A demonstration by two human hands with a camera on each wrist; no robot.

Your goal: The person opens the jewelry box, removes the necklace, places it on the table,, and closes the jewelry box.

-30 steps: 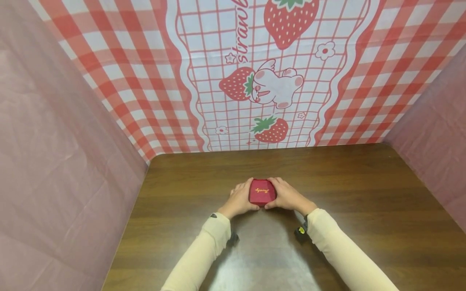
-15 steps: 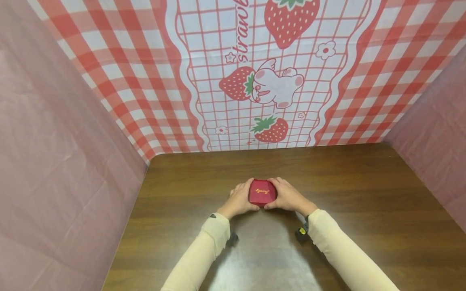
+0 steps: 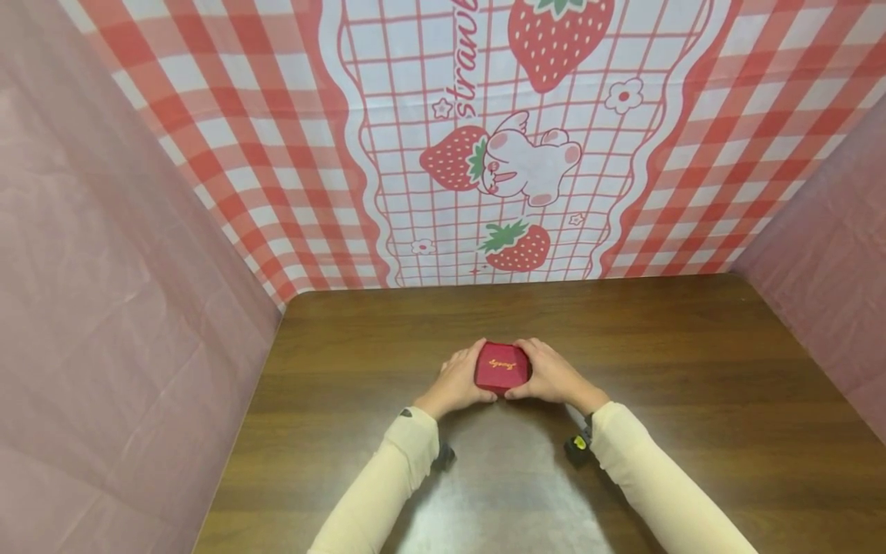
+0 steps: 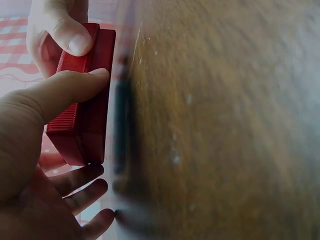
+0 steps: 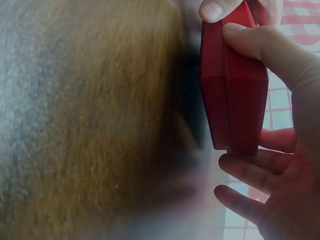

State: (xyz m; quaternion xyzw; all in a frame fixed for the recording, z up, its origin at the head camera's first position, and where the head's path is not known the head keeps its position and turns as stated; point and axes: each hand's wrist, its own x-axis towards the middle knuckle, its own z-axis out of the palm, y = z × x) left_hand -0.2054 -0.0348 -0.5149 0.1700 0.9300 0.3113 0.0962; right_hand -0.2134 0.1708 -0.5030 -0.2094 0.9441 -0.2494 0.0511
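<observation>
A small red jewelry box (image 3: 501, 373) with gold lettering on its lid is held between both hands over the middle of the table. My left hand (image 3: 455, 383) grips its left side, thumb along the near face. On the right side, my right hand (image 3: 556, 377) grips it in the same manner. In the left wrist view the box (image 4: 93, 117) appears edge-on, and both thumbs press its near face. The right wrist view shows a seam along the box (image 5: 232, 100); the lid looks closed. Whether its base touches the table cannot be told.
The brown wooden table (image 3: 374, 331) reaches back to a strawberry-patterned checked cloth (image 3: 318, 192). Pinkish cloth walls (image 3: 138, 308) stand at left and right. Dark wrist cameras (image 3: 576, 450) hang under both cuffs.
The head view has shifted very slightly. Both hands keep their grip on the jewelry box, which stays in nearly the same place.
</observation>
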